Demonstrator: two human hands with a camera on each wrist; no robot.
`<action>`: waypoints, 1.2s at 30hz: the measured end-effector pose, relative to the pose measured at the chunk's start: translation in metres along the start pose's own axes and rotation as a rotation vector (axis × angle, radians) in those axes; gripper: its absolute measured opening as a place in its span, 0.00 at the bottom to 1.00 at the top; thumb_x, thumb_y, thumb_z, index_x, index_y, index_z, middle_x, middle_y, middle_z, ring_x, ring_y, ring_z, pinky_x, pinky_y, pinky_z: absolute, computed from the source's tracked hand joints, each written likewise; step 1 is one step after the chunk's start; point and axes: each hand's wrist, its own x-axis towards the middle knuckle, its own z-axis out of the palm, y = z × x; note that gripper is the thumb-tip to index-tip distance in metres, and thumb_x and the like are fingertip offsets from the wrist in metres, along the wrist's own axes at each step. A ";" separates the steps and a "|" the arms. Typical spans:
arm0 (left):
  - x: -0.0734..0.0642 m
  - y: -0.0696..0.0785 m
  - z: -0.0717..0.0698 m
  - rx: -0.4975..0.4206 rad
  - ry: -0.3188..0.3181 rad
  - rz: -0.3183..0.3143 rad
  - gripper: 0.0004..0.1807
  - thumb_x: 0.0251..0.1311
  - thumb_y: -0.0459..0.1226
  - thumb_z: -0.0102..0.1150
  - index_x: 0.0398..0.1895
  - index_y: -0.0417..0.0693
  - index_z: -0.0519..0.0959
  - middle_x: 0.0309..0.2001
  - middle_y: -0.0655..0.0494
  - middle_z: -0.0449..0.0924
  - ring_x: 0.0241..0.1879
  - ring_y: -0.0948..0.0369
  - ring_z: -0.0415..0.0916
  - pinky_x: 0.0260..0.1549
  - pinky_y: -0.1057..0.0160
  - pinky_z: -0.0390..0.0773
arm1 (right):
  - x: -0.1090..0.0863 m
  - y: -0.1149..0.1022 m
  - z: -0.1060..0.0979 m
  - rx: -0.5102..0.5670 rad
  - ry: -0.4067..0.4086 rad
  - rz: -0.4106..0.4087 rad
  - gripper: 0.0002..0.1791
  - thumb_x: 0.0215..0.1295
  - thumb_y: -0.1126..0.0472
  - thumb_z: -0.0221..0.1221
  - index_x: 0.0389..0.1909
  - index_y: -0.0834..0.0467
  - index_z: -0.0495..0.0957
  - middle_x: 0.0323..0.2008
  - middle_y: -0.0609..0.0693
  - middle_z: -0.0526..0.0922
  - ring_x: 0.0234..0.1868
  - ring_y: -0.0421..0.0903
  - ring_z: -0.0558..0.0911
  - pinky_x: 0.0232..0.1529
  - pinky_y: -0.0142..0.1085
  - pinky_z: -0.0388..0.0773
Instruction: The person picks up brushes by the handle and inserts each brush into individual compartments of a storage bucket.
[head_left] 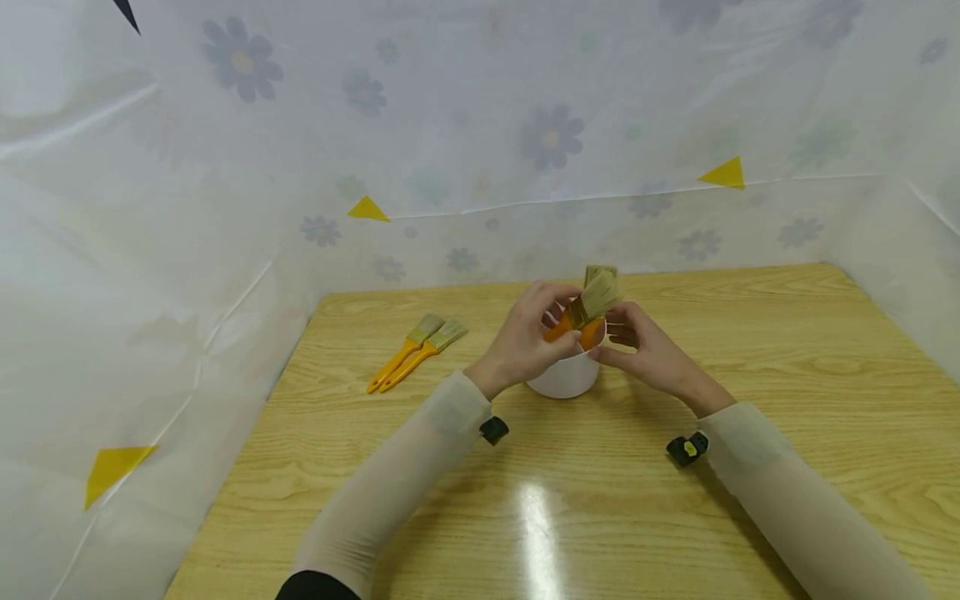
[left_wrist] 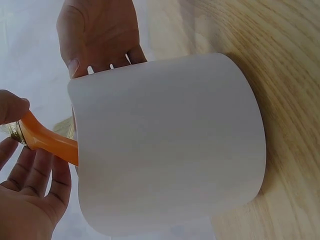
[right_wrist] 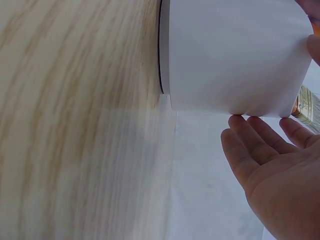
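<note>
My left hand (head_left: 534, 335) pinches a paintbrush (head_left: 600, 293) by its upper part, bristles up, above a white container (head_left: 564, 377). In the left wrist view its orange handle (left_wrist: 52, 142) passes down behind the container's rim. Another brush stands in the container, its pale bristles (head_left: 600, 271) showing behind the held one. My right hand (head_left: 647, 352) holds the container's right side near the rim, thumb at the front and fingers farther round. In the right wrist view, several fingertips (right_wrist: 237, 121) touch the white wall. The container's inside is mostly hidden.
Two orange-handled paintbrushes (head_left: 416, 354) lie side by side on the wooden table (head_left: 600, 517), left of the container. Behind the table's far edge hangs a pale flowered sheet (head_left: 465, 125) with yellow tape pieces (head_left: 723, 173). Another pale sheet (head_left: 135, 292) borders the left side.
</note>
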 end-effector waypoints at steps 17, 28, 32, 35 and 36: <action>-0.004 -0.003 0.004 -0.012 0.004 -0.022 0.27 0.58 0.32 0.63 0.61 0.43 0.69 0.48 0.50 0.71 0.40 0.59 0.71 0.39 0.67 0.76 | -0.001 0.000 0.000 -0.008 0.004 0.009 0.32 0.63 0.54 0.63 0.64 0.53 0.59 0.61 0.53 0.65 0.64 0.55 0.66 0.65 0.55 0.58; -0.007 -0.003 0.005 0.017 -0.001 -0.006 0.27 0.56 0.31 0.64 0.60 0.43 0.69 0.47 0.52 0.71 0.40 0.60 0.71 0.40 0.66 0.76 | -0.001 0.000 0.001 -0.002 0.002 0.021 0.34 0.63 0.54 0.63 0.65 0.53 0.58 0.62 0.55 0.64 0.65 0.56 0.65 0.64 0.56 0.58; -0.007 -0.002 0.005 0.032 -0.006 -0.008 0.27 0.56 0.31 0.64 0.60 0.43 0.70 0.46 0.52 0.71 0.40 0.60 0.71 0.39 0.64 0.76 | -0.002 0.000 0.000 -0.003 0.001 0.023 0.36 0.63 0.54 0.63 0.66 0.52 0.56 0.63 0.55 0.63 0.65 0.56 0.65 0.64 0.56 0.59; -0.008 -0.002 0.005 0.038 -0.014 -0.018 0.27 0.56 0.31 0.64 0.60 0.43 0.70 0.47 0.52 0.71 0.41 0.60 0.71 0.40 0.64 0.76 | -0.001 0.000 0.000 -0.002 0.002 0.020 0.36 0.63 0.54 0.63 0.67 0.52 0.56 0.64 0.55 0.63 0.65 0.57 0.65 0.64 0.57 0.59; -0.008 -0.002 0.005 0.038 -0.017 -0.022 0.27 0.56 0.31 0.64 0.60 0.43 0.70 0.47 0.52 0.71 0.41 0.60 0.71 0.41 0.65 0.76 | -0.001 0.001 0.000 -0.003 0.002 0.020 0.36 0.63 0.54 0.63 0.67 0.52 0.56 0.64 0.55 0.63 0.65 0.57 0.65 0.64 0.57 0.59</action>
